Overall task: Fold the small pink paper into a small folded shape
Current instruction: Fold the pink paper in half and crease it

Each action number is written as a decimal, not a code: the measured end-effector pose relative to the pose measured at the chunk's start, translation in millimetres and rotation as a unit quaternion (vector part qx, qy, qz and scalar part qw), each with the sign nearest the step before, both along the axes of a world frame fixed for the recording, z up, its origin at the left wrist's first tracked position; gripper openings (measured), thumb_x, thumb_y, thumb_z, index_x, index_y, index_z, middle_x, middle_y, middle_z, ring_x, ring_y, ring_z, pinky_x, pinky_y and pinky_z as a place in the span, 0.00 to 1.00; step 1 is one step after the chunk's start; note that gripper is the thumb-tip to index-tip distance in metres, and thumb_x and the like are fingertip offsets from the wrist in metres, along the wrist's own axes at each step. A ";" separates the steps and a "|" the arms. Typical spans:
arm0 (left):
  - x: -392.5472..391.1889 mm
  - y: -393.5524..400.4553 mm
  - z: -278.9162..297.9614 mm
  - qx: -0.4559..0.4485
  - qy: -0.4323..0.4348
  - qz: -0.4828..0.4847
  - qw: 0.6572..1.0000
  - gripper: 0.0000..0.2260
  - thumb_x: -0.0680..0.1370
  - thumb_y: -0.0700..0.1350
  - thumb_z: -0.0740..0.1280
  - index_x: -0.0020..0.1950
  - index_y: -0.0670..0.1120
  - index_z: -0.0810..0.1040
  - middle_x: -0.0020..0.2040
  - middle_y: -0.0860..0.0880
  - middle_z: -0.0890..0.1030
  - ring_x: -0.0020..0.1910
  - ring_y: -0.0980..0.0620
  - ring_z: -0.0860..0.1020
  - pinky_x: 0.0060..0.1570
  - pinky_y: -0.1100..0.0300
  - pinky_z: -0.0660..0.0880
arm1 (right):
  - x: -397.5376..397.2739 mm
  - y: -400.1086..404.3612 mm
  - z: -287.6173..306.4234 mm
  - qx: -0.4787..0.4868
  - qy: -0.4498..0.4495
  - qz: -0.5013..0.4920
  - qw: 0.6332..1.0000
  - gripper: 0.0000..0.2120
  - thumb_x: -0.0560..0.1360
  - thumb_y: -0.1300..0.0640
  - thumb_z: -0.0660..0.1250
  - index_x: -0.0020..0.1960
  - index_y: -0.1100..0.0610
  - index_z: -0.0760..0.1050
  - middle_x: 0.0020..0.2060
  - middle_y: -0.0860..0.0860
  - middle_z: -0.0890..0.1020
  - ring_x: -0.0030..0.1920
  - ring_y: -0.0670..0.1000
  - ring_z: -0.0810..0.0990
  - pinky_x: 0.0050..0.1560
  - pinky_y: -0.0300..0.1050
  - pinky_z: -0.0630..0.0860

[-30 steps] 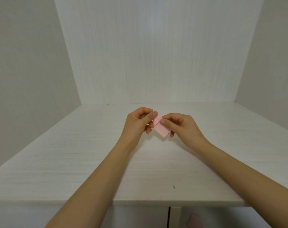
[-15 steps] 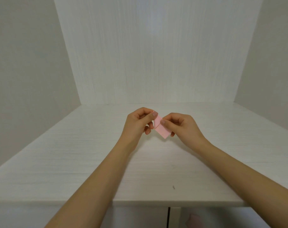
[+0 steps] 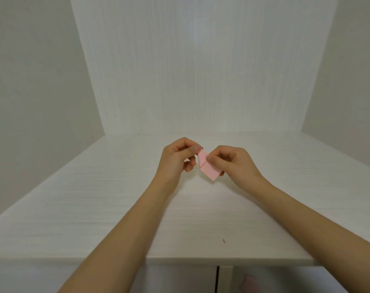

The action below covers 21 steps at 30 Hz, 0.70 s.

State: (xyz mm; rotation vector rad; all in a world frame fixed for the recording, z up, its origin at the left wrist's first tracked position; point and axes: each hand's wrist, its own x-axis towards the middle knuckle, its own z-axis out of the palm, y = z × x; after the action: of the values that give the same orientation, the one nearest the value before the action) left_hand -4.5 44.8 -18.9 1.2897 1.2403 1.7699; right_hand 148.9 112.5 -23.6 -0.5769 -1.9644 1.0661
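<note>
- The small pink paper (image 3: 208, 167), already folded into a narrow strip with a flap creased over it, is held in the air just above the white table (image 3: 95, 208), a little right of the frame's centre.
- The left hand (image 3: 176, 160) pinches its upper end between thumb and curled forefinger.
- The right hand (image 3: 232, 163) grips the lower part, thumb pressed on the flap.
- A small dark speck (image 3: 223, 240) lies on the table at lower centre-right.
</note>
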 end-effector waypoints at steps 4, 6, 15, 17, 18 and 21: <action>0.1 -0.2 0.4 -0.002 0.005 0.017 1.000 0.05 0.75 0.35 0.66 0.39 0.39 0.78 0.36 0.46 0.79 0.27 0.53 0.69 0.26 0.62 0.62 | -0.4 -2.0 0.8 -0.015 0.001 0.013 1.000 0.10 0.76 0.62 0.66 0.36 0.57 0.78 0.30 0.49 0.78 0.31 0.45 0.74 0.33 0.35 0.70; 0.6 0.4 -0.5 -0.016 0.012 0.004 1.000 0.06 0.76 0.36 0.66 0.39 0.41 0.78 0.38 0.45 0.79 0.27 0.52 0.69 0.26 0.62 0.62 | 0.0 -1.6 0.8 -0.023 0.004 0.013 1.000 0.10 0.76 0.63 0.66 0.36 0.57 0.78 0.30 0.49 0.78 0.31 0.45 0.74 0.33 0.35 0.70; -0.7 2.2 -1.9 -0.051 0.026 -0.017 0.998 0.05 0.76 0.36 0.68 0.39 0.40 0.77 0.35 0.49 0.78 0.29 0.54 0.70 0.26 0.64 0.65 | -0.3 1.3 -1.0 -0.038 0.006 -0.005 0.999 0.09 0.76 0.62 0.66 0.37 0.60 0.78 0.31 0.51 0.79 0.32 0.46 0.75 0.34 0.34 0.71; -0.5 1.3 -2.3 -0.061 0.019 -0.025 0.998 0.04 0.76 0.39 0.69 0.41 0.40 0.79 0.38 0.48 0.80 0.30 0.54 0.71 0.27 0.63 0.66 | 0.2 2.1 -0.7 -0.040 0.009 -0.010 0.999 0.08 0.76 0.62 0.66 0.39 0.63 0.78 0.31 0.51 0.79 0.33 0.46 0.75 0.34 0.34 0.70; -0.1 0.9 -2.6 -0.071 0.017 -0.033 0.997 0.04 0.76 0.40 0.69 0.42 0.41 0.79 0.40 0.48 0.80 0.31 0.54 0.73 0.27 0.63 0.66 | 0.7 2.7 -0.5 -0.042 0.012 -0.012 0.999 0.08 0.76 0.62 0.66 0.39 0.63 0.78 0.32 0.51 0.79 0.33 0.46 0.75 0.34 0.33 0.70; 0.5 0.8 -3.1 -0.094 0.032 -0.043 0.994 0.06 0.76 0.42 0.69 0.39 0.43 0.78 0.38 0.48 0.81 0.32 0.55 0.75 0.28 0.63 0.68 | 1.3 4.2 -0.7 -0.044 0.015 -0.017 0.999 0.08 0.76 0.62 0.66 0.39 0.62 0.79 0.32 0.52 0.79 0.33 0.46 0.76 0.34 0.34 0.70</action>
State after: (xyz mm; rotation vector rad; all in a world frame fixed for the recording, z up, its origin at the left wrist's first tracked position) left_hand -4.0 45.6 -21.9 1.2782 1.3318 1.5225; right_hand 150.1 116.7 -24.3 -0.6369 -1.8829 1.1390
